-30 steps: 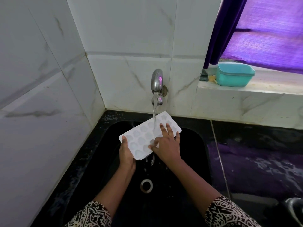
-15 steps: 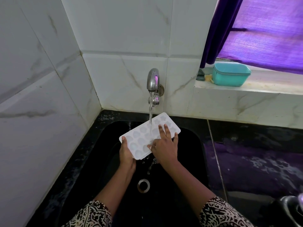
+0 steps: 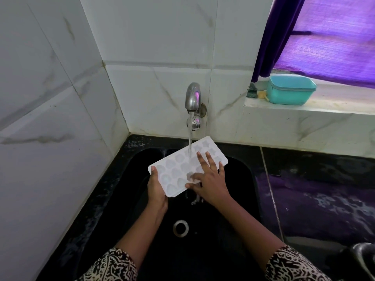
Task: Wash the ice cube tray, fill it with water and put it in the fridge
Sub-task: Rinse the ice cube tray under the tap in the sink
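The left hand (image 3: 155,191) grips the near left corner of a white plastic ice cube tray with shaped moulds (image 3: 178,169), its thumb lying over the top of the rim and the other fingers hidden beneath. The right hand (image 3: 210,180) lies flat on the tray's upper face with its fingers spread apart, the fingertips (image 3: 199,154) reaching towards the far end; it presses on the tray rather than closing around it. The tray is held between the two hands above the black sink basin (image 3: 239,191), tilted so that its far right end sits higher than the corner in the left hand.

Just beyond the right hand's fingertips, a thin stream of water (image 3: 190,141) falls from the silver metal wall tap (image 3: 193,98) onto the tray's moulds. Water runs off the tray's near edge, just beside the right hand's thumb, and drips down into the basin. Below both wrists, near the person, lies the round metal drain (image 3: 180,228).

Both forearms end in black-and-cream patterned sleeves (image 3: 113,266). Well beyond the right hand and to its right, a turquoise plastic container (image 3: 290,90) stands on the white marble window ledge (image 3: 304,110), near a purple curtain (image 3: 272,37). White marble-patterned wall tiles (image 3: 152,33) rise behind the tap.
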The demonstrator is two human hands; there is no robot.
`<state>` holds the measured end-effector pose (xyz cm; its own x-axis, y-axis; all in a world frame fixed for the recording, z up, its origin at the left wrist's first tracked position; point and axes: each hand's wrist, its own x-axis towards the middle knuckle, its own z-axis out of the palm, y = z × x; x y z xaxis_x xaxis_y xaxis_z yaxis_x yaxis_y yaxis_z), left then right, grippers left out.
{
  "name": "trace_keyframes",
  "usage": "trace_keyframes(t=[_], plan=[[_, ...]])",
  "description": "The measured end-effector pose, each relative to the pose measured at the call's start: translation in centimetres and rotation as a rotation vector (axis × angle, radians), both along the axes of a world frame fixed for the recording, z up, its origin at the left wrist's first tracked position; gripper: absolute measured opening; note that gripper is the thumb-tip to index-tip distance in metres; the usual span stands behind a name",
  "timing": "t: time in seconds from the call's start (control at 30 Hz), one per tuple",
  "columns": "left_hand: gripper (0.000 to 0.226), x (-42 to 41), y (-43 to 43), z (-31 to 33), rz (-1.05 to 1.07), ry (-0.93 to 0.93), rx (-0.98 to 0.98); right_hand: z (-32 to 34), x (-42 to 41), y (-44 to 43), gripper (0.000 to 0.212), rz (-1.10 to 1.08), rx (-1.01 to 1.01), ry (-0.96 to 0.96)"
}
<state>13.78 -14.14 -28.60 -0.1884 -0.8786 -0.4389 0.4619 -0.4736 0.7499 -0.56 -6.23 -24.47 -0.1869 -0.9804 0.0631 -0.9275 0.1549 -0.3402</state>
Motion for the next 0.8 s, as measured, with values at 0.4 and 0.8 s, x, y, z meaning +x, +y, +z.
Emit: trace_keyframes(t=[0.4, 0.8], plan=[[0.060, -0.1, 0.3, -0.1, -0.024, -0.001, 0.030, -0.8, 1.2, 0.4, 0.032, 0.034, 0.004, -0.040], [0.057, 0.3, 0.6, -1.2, -0.048, -0.004, 0.050, -1.6, 1.2, 0.7, 0.042, -0.038, 0.044, 0.126]])
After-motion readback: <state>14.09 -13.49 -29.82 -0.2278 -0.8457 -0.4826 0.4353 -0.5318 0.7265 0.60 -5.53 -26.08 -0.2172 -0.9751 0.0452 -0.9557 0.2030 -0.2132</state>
